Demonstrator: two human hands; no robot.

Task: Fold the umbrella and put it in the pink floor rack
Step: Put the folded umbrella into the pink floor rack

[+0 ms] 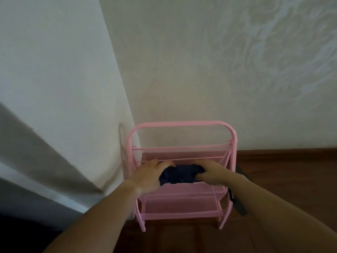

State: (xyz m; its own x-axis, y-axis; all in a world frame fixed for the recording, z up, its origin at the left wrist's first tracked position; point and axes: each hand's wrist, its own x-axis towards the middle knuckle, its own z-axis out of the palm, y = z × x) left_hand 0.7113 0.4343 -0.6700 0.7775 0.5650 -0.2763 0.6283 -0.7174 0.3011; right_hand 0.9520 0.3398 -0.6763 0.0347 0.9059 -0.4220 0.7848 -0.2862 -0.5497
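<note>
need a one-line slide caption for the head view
Both hands, left and right, press the folded navy umbrella into the pink floor rack beside the wall.

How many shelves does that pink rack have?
3 visible on the pink rack: top, middle under the umbrella and both hands, bottom. Hands may hide more.

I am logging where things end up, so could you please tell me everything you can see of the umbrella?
The umbrella is a folded, crumpled bundle of dark navy fabric; no handle or ribs show. It lies crosswise at a middle tier of the pink rack, just behind that tier's front mesh edge. The left hand covers its left end and the right hand grips its right end, so both ends are hidden. Whether it already rests on the shelf cannot be told.
</note>
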